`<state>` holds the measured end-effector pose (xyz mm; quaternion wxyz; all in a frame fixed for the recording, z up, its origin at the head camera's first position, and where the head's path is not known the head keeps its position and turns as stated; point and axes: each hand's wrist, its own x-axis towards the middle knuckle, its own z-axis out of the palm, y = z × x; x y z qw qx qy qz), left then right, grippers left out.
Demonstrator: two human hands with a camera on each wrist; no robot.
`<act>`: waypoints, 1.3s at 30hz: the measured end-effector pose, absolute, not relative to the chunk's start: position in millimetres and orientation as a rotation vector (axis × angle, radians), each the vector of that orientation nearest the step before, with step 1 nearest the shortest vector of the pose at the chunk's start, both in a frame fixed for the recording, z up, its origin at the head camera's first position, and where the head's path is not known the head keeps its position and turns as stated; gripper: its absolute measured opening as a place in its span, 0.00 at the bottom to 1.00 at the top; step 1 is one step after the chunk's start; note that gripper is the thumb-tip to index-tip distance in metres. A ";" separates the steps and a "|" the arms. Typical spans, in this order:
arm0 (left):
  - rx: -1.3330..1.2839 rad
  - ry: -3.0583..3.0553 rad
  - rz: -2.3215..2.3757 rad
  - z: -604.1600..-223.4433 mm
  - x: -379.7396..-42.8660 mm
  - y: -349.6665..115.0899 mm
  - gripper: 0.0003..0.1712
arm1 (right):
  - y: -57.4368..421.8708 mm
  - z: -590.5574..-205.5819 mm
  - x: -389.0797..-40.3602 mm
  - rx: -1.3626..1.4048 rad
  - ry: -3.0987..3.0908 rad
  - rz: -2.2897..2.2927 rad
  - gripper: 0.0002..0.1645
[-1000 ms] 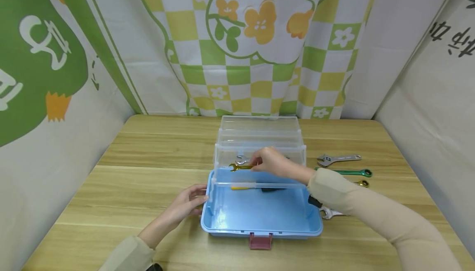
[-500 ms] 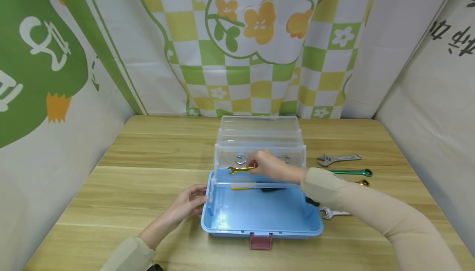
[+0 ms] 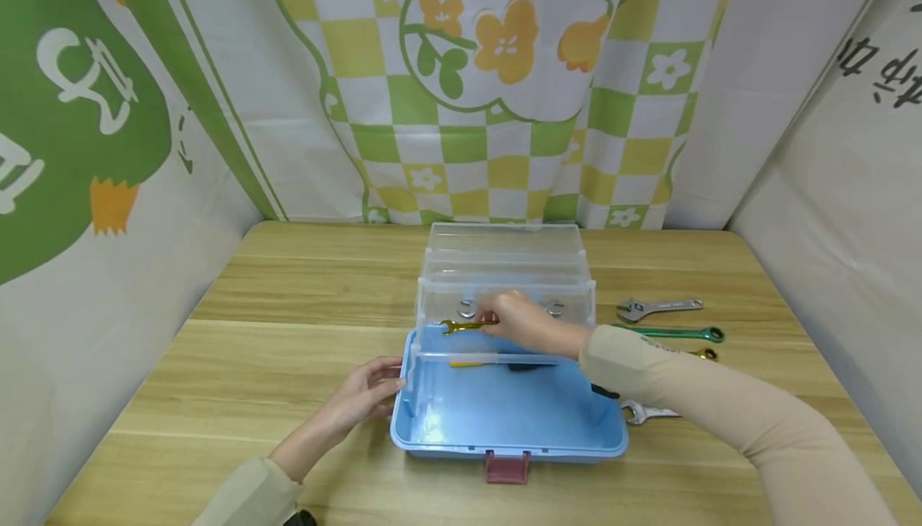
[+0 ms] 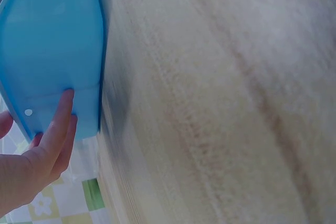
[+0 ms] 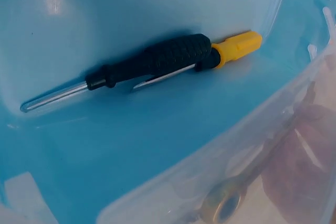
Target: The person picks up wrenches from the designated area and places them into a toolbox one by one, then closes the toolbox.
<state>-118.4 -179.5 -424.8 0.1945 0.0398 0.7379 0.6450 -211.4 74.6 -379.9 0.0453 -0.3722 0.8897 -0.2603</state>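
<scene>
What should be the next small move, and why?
Probably lower the gold wrench into the clear tray and release it: the right hand holds it, its ring end showing through the tray, while the left hand touches the blue box.

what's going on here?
Someone has a blue toolbox open on a table. The right hand grips a gold wrench at the clear tray; can't tell if the wrench is touching it. A silver wrench also shows there, partly hidden by that hand. The left hand rests against the toolbox's left side. In the bottom lie a black-handled tool and a yellow-handled tool. Outside, to the right, are an adjustable wrench, a green wrench, a second gold wrench and a chrome wrench.
</scene>
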 end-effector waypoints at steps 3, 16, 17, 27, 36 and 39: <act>0.117 2.068 1.809 -424.9 -118.7 -179.6 0.31 | 74.2 -380.2 -209.2 -1.130 2.755 -0.801 0.06; 0.077 2.095 1.785 -426.7 -119.5 -178.6 0.30 | 76.0 -383.2 -201.1 -1.114 2.774 -0.847 0.10; 0.077 2.097 1.785 -426.6 -119.6 -178.6 0.30 | 76.1 -383.5 -200.6 -1.118 2.780 -0.848 0.10; 0.071 2.098 1.786 -426.5 -119.1 -178.7 0.31 | 76.4 -388.3 -198.4 -1.187 2.845 -0.777 0.11; 0.084 2.091 1.791 -427.7 -119.2 -179.1 0.31 | 75.0 -390.1 -196.4 -1.227 2.922 -0.714 0.11; 0.085 2.083 1.795 -427.4 -119.3 -179.1 0.31 | 75.1 -390.6 -196.6 -1.221 2.921 -0.723 0.10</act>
